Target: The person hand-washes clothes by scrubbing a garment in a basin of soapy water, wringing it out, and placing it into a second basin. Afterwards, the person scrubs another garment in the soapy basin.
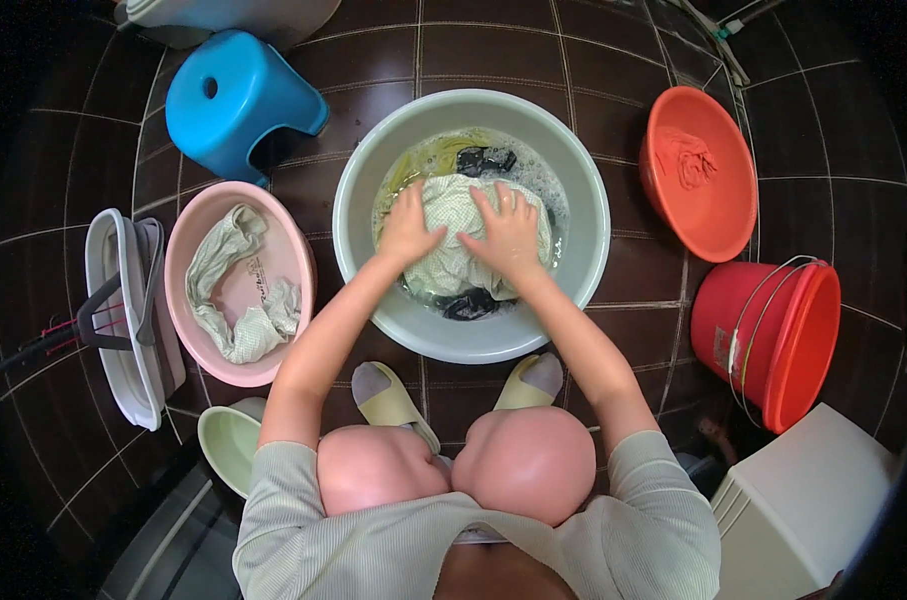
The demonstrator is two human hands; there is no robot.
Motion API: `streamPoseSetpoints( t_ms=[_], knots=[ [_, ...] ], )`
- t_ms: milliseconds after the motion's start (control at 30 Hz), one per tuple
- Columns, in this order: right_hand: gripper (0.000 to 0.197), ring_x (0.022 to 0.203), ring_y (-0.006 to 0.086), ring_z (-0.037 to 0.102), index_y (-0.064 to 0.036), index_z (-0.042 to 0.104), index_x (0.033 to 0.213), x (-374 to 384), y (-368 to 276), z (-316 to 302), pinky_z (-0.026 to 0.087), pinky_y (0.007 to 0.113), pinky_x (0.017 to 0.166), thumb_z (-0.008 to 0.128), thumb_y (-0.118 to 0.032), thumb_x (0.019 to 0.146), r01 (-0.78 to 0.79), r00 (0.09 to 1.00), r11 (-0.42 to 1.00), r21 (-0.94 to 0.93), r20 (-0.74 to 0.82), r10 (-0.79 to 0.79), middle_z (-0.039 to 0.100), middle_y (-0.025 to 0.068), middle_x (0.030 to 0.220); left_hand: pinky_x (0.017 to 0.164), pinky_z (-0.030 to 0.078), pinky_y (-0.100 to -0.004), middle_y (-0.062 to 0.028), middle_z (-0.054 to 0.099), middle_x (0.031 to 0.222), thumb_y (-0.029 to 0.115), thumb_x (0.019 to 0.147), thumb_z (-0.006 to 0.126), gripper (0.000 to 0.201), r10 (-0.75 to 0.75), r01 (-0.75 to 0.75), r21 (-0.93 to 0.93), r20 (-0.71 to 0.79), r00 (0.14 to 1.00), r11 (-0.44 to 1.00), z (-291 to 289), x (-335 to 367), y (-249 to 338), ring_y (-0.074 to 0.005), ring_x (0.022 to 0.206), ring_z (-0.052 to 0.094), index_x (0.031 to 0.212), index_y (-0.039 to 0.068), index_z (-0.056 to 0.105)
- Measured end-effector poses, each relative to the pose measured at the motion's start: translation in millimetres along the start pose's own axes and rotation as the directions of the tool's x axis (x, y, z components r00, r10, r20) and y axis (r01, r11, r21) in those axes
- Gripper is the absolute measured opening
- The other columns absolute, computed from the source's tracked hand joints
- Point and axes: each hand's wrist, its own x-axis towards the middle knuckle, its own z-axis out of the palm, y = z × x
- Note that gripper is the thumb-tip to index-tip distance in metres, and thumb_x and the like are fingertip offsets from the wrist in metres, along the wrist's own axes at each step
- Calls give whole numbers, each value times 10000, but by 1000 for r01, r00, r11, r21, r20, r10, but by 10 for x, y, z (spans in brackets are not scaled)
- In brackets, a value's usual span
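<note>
A large pale grey-green basin (573,275) stands on the floor in front of me, holding sudsy water. In it lies a wet, pale checked cloth (451,205), bunched near the middle. My left hand (410,230) rests on the cloth's left side, fingers stretched out. On its right side my right hand (506,235) presses down with fingers spread. Neither hand grips the cloth. Dark fabric (483,160) shows beyond the cloth, and another dark piece (470,304) on the near side. Yellow-green fabric (436,156) floats at the far left of the water.
Left of the basin, a pink tub (295,235) holds a twisted light cloth (211,265); a blue stool (223,110) stands beyond it. A pale green bowl (225,440) sits near my left arm. To the right are an orange-red basin (728,200), a red bucket (728,325) and a white box (813,490).
</note>
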Motion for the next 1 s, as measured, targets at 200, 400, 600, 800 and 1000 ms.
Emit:
streamPoseSetpoints(
  t_ms=[200,400,600,800,1000],
  knots=[
    [635,1060,357,403,-174,442,1261,-64,-39,453,347,513,818,529,-528,741,141,988,958,-248,92,-122,416,140,1227,855,339,-575,-139,328,1337,421,782,484,726,-98,-24,621,161,982,783,470,-160,-12,-305,1199,335,1369,87,220],
    [693,1056,336,409,-164,435,1243,84,51,656,394,506,774,542,-574,694,98,995,948,-304,10,-100,441,115,1166,788,390,-563,-110,366,1303,412,786,517,669,-68,-23,709,99,993,704,554,-13,-51,-305,1153,379,1343,127,281],
    [759,827,403,560,-111,458,1199,413,106,368,473,491,697,686,-526,605,-137,991,942,306,34,133,478,149,1058,766,422,-501,-126,432,1159,383,743,591,604,-30,30,616,-10,999,787,339,153,-135,-284,1059,438,1230,74,412],
    [564,800,351,607,21,582,1022,355,407,-68,481,388,744,714,-371,638,-277,925,931,238,329,191,625,202,857,789,430,-389,-152,464,1048,369,623,697,530,-23,16,353,15,1000,936,73,171,2,-299,990,461,1009,23,588],
    [522,853,304,618,-3,632,972,329,432,-510,466,358,778,654,-439,685,-419,845,771,480,517,137,635,200,889,810,439,-344,-173,567,1018,362,686,691,500,-40,43,-105,31,999,994,49,95,-129,-267,951,545,983,-31,607]
  ],
)
